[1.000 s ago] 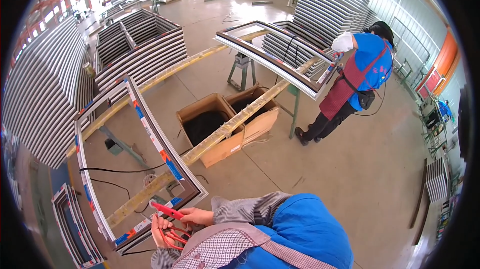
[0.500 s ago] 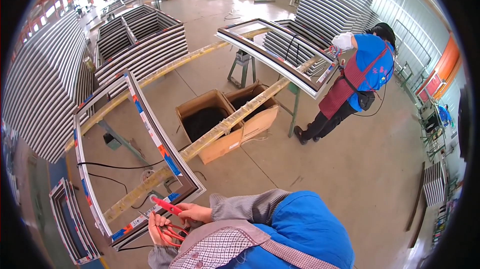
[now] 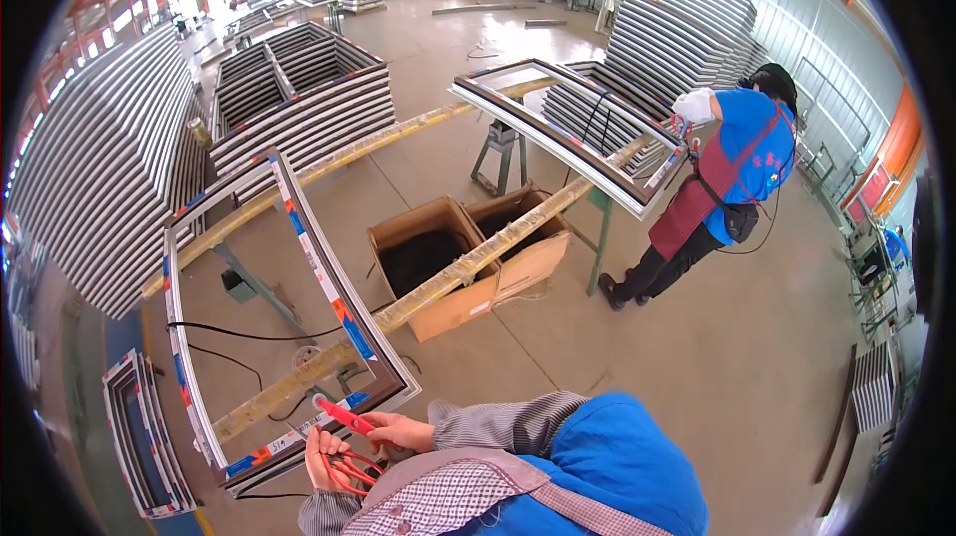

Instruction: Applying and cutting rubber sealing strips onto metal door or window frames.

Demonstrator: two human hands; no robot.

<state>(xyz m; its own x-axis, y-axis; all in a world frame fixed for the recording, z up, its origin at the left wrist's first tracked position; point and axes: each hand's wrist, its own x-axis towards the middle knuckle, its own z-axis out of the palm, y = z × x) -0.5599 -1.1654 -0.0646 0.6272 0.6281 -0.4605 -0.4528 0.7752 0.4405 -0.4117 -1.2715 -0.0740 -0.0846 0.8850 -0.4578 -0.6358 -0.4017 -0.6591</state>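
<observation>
My right hand [image 3: 400, 432] is closed round a red-handled roller tool [image 3: 349, 418] with a pale wheel at its tip. That wheel is at the near side of the window frame [image 3: 354, 297], close to its right corner. Just left of it my left hand [image 3: 325, 456] is closed on red-handled scissors [image 3: 351, 472], their looped handles pointing toward my apron. Their blades are mostly hidden by my fingers. The frame is brown and white with blue and red tape, and lies across yellow-wrapped beams. A black rubber strip [image 3: 249, 335] runs loosely across its opening.
Cardboard boxes [image 3: 468, 309] holding black material stand beyond the beam [image 3: 478, 257]. A co-worker [image 3: 737, 163] in blue works at another frame [image 3: 558, 133] on the far right. Stacked frames [image 3: 309, 113] stand behind, tall stacks [image 3: 100, 148] at left, more frames [image 3: 149, 436] at lower left.
The whole view has shifted, so the scene sits slightly to the right and lower. Both hands keep their tools near the frame's corner, with little visible movement.
</observation>
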